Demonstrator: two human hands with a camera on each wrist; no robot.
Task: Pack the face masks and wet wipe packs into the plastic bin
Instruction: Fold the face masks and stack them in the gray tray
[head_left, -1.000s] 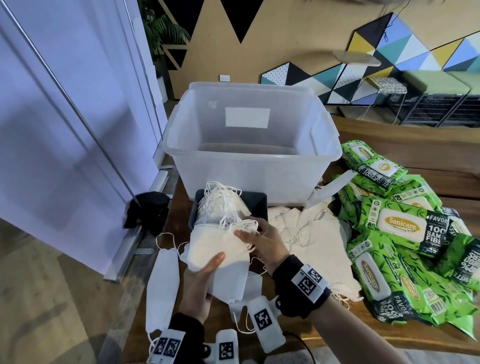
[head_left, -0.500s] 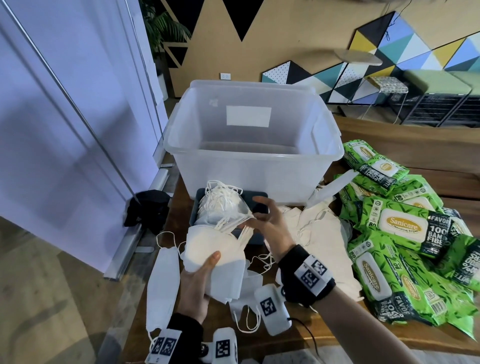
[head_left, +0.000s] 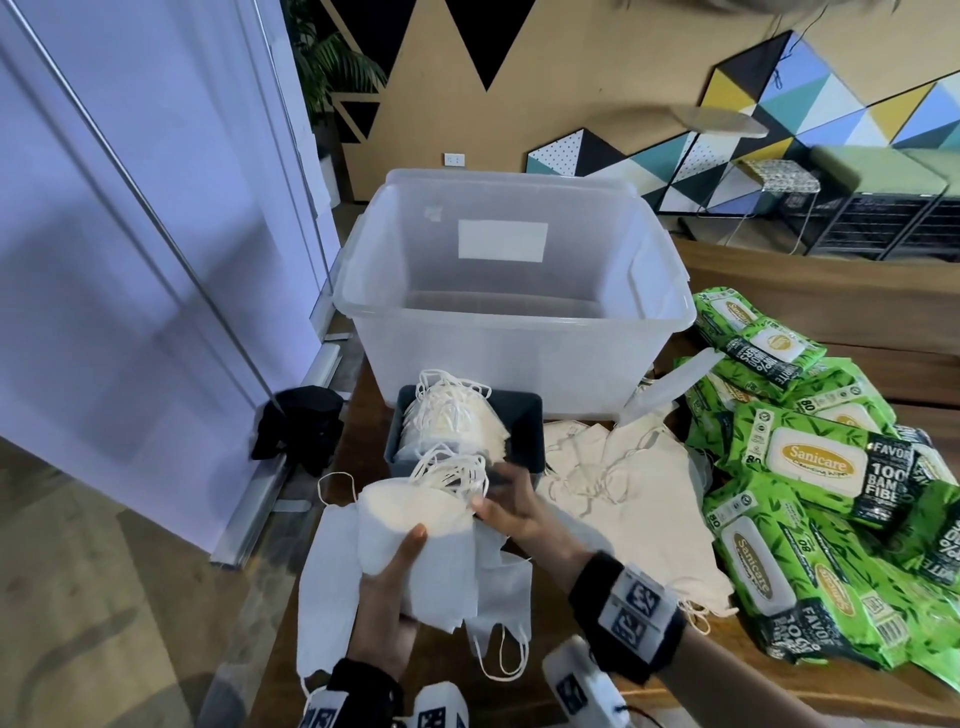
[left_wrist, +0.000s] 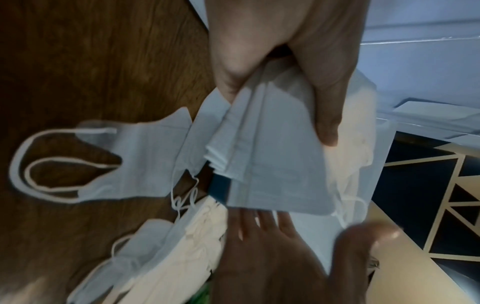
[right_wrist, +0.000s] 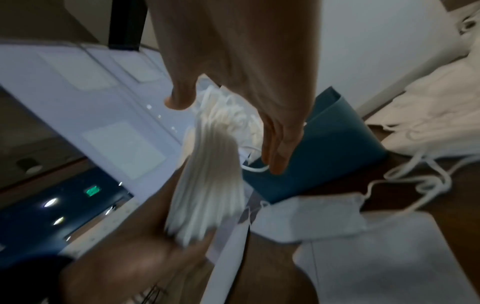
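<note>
My left hand (head_left: 395, 582) grips a thick stack of white face masks (head_left: 415, 535) above the table's near edge, thumb on top. In the left wrist view the left hand (left_wrist: 278, 107) clamps the stack (left_wrist: 272, 164). My right hand (head_left: 498, 512) lies against the stack's right side by the ear loops, fingers straight; in the right wrist view the right hand (right_wrist: 228, 131) brackets the loops without pinching. The clear plastic bin (head_left: 509, 322) stands behind, nothing visible inside. Green wet wipe packs (head_left: 815, 462) are piled at the right.
A dark blue tray (head_left: 524, 431) full of masks sits between the bin and my hands. Loose white masks (head_left: 327, 582) and cream masks (head_left: 623, 467) lie on the wooden table. A black object (head_left: 298, 431) sits by the white partition at the left.
My right hand rose toward the blue tray half a second ago and has come back down to the stack's right side. The left hand has kept hold of the stack.
</note>
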